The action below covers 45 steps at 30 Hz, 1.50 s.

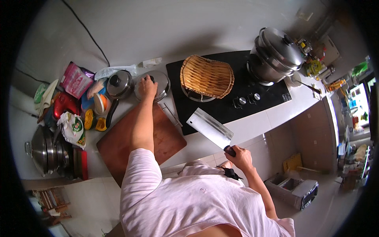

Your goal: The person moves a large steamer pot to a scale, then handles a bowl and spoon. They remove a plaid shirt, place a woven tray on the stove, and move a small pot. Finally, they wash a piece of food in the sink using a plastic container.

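My right hand (242, 157) grips the dark handle of a cleaver (211, 127). Its broad metal blade points up and left, above the counter's front edge by the stove. Out to the left, my left hand (148, 88) rests on a round metal lid (162, 84), its fingers at the black knob. Whatever is under the lid is hidden. A reddish-brown cutting board (170, 139) lies on the counter, partly covered by my left arm. Between the board and the stove is a thin metal rack (172, 114).
A woven basket (207, 76) sits over the left burner of the black gas stove (186, 121). On the right burner stands a steamer pot (274, 56). Left of my hand are a lidded saucepan (120, 84), several bags and a stacked metal pot (44, 151).
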{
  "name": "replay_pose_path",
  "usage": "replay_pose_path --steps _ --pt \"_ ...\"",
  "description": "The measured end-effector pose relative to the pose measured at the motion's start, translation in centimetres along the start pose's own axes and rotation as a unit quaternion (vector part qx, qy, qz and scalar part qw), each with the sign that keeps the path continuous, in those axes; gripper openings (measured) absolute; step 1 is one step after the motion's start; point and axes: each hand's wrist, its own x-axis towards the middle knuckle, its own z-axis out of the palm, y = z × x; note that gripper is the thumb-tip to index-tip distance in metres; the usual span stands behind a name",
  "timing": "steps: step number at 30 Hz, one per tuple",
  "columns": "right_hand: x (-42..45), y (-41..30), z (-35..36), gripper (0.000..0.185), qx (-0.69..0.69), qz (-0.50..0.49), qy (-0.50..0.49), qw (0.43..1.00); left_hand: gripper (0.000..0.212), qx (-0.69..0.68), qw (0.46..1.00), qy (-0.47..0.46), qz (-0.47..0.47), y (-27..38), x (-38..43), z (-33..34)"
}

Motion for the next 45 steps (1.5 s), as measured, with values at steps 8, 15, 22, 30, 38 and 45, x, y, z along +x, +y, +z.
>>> replay_pose_path --steps 8,15,22,30,38,45 --pt "0.6 -0.5 -0.7 0.030 -0.041 0.008 -0.006 0.999 0.041 -0.020 1.000 -0.013 0.012 -0.2 2.3 1.7" --pt "2.6 -1.9 0.2 0.034 -0.070 -0.095 -0.061 0.991 0.050 -0.085 0.995 0.028 0.051 0.6 1.5 -1.9" --pt "6.9 -5.4 4.0 0.038 -0.099 -0.210 -0.100 0.967 0.049 -0.139 0.984 0.062 0.095 -0.2 -1.5 -8.5" --pt "9.9 -10.1 7.8 0.040 -0.093 -0.258 -0.133 0.952 0.045 -0.142 0.980 0.054 0.132 -3.0 -7.6 -12.2" --pt "10.5 -11.6 9.9 0.042 -0.066 -0.295 -0.064 0.951 0.044 -0.145 0.983 0.006 0.110 -4.4 -12.1 -10.9" --pt "10.6 -13.3 11.6 0.041 -0.030 -0.307 -0.069 0.949 0.043 -0.104 0.992 -0.020 0.071 -6.0 -13.3 -9.4"
